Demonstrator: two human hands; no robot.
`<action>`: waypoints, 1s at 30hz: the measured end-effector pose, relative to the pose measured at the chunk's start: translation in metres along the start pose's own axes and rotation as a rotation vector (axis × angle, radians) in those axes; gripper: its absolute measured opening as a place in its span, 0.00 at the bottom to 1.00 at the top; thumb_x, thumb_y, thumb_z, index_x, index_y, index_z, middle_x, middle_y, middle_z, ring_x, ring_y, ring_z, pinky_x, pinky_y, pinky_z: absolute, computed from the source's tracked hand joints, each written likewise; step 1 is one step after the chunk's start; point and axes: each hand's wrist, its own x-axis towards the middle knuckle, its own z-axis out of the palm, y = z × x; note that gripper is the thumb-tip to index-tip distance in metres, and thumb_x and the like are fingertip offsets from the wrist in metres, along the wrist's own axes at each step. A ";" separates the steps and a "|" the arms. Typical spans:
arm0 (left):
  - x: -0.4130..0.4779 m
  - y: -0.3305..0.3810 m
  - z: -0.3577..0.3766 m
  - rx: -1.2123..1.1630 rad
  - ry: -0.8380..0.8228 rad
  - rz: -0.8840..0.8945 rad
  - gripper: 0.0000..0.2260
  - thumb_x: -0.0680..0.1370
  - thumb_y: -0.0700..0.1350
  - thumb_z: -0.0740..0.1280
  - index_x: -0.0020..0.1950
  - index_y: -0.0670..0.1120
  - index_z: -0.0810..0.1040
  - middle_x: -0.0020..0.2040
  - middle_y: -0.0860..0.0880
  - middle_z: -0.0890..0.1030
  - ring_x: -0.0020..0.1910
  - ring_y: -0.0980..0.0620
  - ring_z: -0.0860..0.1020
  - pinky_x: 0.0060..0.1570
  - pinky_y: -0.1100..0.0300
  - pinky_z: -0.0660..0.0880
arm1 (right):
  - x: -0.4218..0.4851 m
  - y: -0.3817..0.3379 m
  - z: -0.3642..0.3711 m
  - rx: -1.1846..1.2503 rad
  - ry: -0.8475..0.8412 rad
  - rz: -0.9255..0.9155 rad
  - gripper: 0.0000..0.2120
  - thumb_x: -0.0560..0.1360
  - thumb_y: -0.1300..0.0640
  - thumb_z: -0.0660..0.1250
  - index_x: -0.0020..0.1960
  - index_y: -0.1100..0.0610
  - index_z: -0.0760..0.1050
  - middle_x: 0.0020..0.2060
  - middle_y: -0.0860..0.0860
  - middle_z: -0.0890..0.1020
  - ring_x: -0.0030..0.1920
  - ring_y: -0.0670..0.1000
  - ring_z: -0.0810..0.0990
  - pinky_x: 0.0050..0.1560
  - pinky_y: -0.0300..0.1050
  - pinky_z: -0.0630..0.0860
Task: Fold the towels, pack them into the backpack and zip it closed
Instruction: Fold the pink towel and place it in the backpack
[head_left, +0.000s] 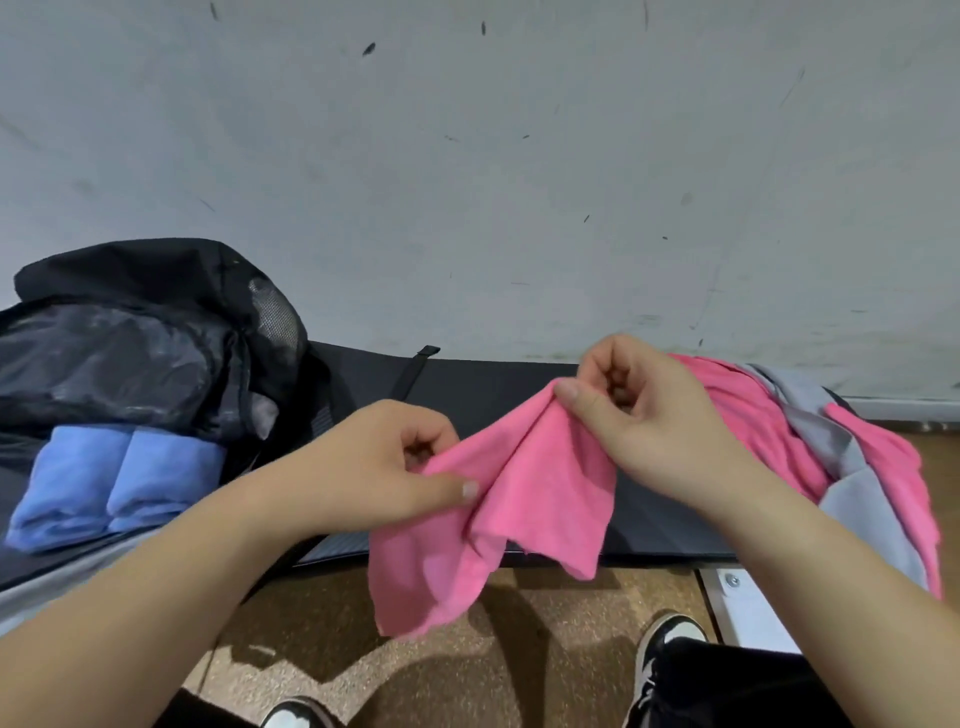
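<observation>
Now, pink towel (524, 499) between the fingers (584, 404)

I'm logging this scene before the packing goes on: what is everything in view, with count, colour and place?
backpack: one, black, open, left on the mat
folded towels: two, blue, side by side in the open backpack
pink towel: one, pink, unfolded, held up at centre
towel heap: count unclear, pink and grey, right on the mat
mat: one, black, along the wall
strap: one, black, at the mat's far edge
wall: one, scuffed grey-white, behind
floor: brown, nearest
bracket: one, white, with a screw, lower right
shoes: two, black and white, bottom edge
left hand: one, pinches the pink towel
right hand: one, pinches the pink towel
</observation>
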 end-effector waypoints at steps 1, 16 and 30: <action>-0.003 -0.003 -0.004 0.009 0.025 -0.010 0.09 0.74 0.48 0.78 0.38 0.49 0.81 0.30 0.54 0.78 0.30 0.60 0.73 0.33 0.63 0.69 | 0.001 0.006 -0.004 -0.090 0.077 0.016 0.10 0.79 0.55 0.72 0.42 0.51 0.73 0.33 0.43 0.76 0.33 0.42 0.72 0.36 0.37 0.69; -0.035 -0.023 -0.043 0.336 0.692 -0.281 0.13 0.77 0.54 0.72 0.37 0.49 0.80 0.34 0.51 0.80 0.39 0.47 0.79 0.37 0.55 0.69 | 0.001 0.045 -0.012 -0.435 0.325 0.165 0.07 0.82 0.53 0.66 0.51 0.55 0.69 0.40 0.45 0.76 0.43 0.56 0.77 0.43 0.54 0.74; -0.011 -0.017 -0.013 -0.189 0.339 -0.259 0.04 0.81 0.44 0.69 0.47 0.47 0.82 0.38 0.48 0.82 0.36 0.52 0.78 0.37 0.54 0.75 | 0.024 0.052 -0.008 -0.259 0.114 0.333 0.09 0.76 0.57 0.74 0.39 0.57 0.81 0.24 0.43 0.78 0.24 0.39 0.73 0.29 0.31 0.67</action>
